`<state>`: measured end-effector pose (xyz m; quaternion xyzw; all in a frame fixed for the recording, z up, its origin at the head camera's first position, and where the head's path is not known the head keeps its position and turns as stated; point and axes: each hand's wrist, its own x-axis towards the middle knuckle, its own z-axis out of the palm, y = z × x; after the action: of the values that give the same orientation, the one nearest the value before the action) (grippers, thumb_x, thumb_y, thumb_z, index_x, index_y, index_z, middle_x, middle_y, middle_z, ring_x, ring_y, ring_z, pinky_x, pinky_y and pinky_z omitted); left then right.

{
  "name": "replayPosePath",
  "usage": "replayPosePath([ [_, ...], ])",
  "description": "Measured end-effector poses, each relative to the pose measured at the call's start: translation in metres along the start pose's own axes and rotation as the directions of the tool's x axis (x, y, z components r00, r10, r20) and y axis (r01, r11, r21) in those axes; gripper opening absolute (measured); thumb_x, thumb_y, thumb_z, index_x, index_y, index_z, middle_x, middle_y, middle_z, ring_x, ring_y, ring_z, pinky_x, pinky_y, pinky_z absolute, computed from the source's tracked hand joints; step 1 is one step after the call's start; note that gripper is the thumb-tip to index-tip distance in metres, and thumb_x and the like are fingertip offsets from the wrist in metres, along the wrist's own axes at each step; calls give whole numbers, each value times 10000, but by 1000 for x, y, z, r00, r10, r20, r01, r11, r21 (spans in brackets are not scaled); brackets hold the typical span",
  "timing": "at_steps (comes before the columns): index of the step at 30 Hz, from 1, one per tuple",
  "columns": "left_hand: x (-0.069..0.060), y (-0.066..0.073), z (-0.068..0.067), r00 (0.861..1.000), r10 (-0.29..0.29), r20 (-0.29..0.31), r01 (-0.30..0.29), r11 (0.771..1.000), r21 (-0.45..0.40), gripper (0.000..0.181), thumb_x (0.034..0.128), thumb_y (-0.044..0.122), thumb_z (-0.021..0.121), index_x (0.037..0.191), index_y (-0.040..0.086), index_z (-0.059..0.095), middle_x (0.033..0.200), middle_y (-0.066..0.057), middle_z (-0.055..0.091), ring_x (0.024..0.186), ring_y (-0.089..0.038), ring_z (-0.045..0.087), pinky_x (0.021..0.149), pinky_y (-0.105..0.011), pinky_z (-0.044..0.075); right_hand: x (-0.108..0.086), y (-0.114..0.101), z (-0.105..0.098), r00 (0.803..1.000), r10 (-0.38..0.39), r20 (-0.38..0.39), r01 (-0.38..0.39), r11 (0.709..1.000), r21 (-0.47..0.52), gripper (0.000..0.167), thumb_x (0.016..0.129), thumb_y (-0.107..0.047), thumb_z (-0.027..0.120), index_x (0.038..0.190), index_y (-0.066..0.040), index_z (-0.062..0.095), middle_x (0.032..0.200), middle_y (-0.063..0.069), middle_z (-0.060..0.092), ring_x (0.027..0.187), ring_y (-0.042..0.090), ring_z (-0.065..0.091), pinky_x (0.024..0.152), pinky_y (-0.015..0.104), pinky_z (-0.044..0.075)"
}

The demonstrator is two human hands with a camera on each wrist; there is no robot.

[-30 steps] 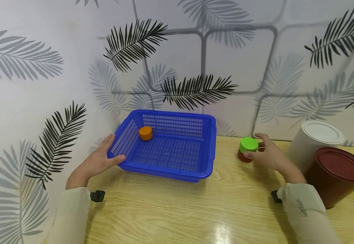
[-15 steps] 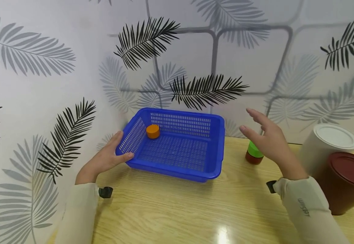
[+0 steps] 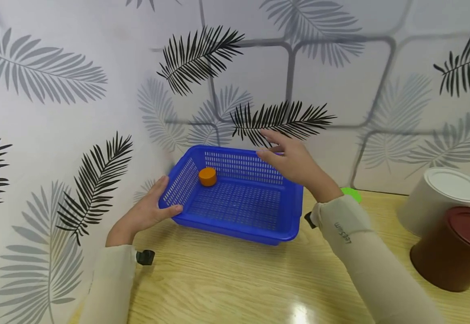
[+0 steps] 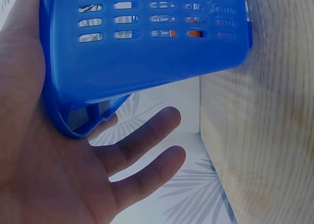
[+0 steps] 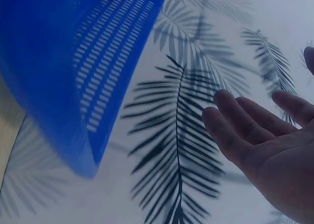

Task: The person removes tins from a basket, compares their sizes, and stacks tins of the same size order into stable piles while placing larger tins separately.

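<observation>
A blue plastic basket (image 3: 235,231) with slotted walls stands on the table. My left hand (image 3: 147,211) rests against its left end, thumb by the near corner; in the left wrist view the fingers (image 4: 147,136) extend straight past the rim. Inside, at the far left corner, sits an orange short round object (image 3: 208,177). Above the basket's far right part hovers my right hand (image 3: 293,159), its fingers loosely spread and nothing in them. A green lid (image 3: 351,195) shows behind the right wrist; the small jar's dark red body is hidden by the sleeve.
At the right stand a large white lidded can (image 3: 441,200) and a dark red lidded can (image 3: 457,249) close together. A leaf-patterned wall (image 3: 332,81) rises directly behind the basket. The wooden table (image 3: 218,279) extends toward me.
My right hand let go of the green-lidded jar, lifted, and moved left over the basket. My left hand stays at the basket's left end. The view has shifted slightly.
</observation>
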<state>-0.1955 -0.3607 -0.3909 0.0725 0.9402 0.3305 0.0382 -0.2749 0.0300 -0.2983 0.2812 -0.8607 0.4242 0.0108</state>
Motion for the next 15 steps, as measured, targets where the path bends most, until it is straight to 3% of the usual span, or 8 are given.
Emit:
replayPosePath([
  [6, 0, -1, -1, 1000, -6, -11, 6, 1000, 0, 1092, 914, 573, 678, 1636, 136, -13, 1687, -124, -44, 1526, -366, -42, 1157, -662, 70, 32, -2, 28, 997, 40, 64, -41, 999, 17, 662, 1022, -442, 586, 1601, -246, 332, 1583, 93, 386, 1330, 300, 507, 1013, 535, 459],
  [11, 0, -2, -2, 1000, -8, -18, 8, 1000, 8, 1089, 912, 582, 673, 1637, 132, -4, 1688, -115, -41, 1527, -360, -40, 1165, -647, 69, 54, 11, 50, 994, 79, 79, -83, 996, 43, 619, 1029, -405, 590, 1574, -190, 390, 1499, 160, 477, 1326, 336, 496, 1043, 534, 432],
  [15, -4, -3, 1, 1000, -1, -27, 1, 1000, 6, 1080, 915, 562, 679, 1636, 114, 11, 1687, -128, -26, 1524, -383, -26, 1159, -657, 76, 70, 24, 75, 987, 114, 113, -114, 993, -6, 578, 1034, -354, 594, 1554, -170, 420, 1446, 183, 513, 1265, 353, 533, 1003, 540, 459],
])
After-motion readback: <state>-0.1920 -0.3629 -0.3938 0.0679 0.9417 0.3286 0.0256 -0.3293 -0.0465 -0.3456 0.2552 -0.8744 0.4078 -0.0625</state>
